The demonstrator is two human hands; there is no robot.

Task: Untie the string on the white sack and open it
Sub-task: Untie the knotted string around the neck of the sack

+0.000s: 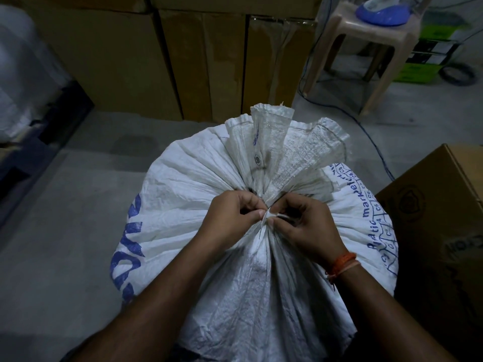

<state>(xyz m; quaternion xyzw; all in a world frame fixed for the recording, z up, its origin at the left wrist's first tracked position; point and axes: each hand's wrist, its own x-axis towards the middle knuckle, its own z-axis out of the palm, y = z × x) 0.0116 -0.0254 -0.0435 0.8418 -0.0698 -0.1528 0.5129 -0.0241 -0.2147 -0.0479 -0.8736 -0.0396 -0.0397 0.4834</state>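
Tall brown cardboard boxes (167,61) stand in a row at the back. To their right is a beige plastic stool (366,43) carrying a blue-and-white object (381,11) — a blue cable (371,137) trails across the grey floor (52,218) nearby. Another cardboard box (444,205) sits at the right edge.

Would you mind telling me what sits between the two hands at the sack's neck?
In the head view, the white string at the gathered neck lies between left hand and right hand; both pinch it.

Behind the sack (251,231) stand stacked cartons (162,61); a stool (366,56) lies behind it to the right; another carton (439,205) sits just right.
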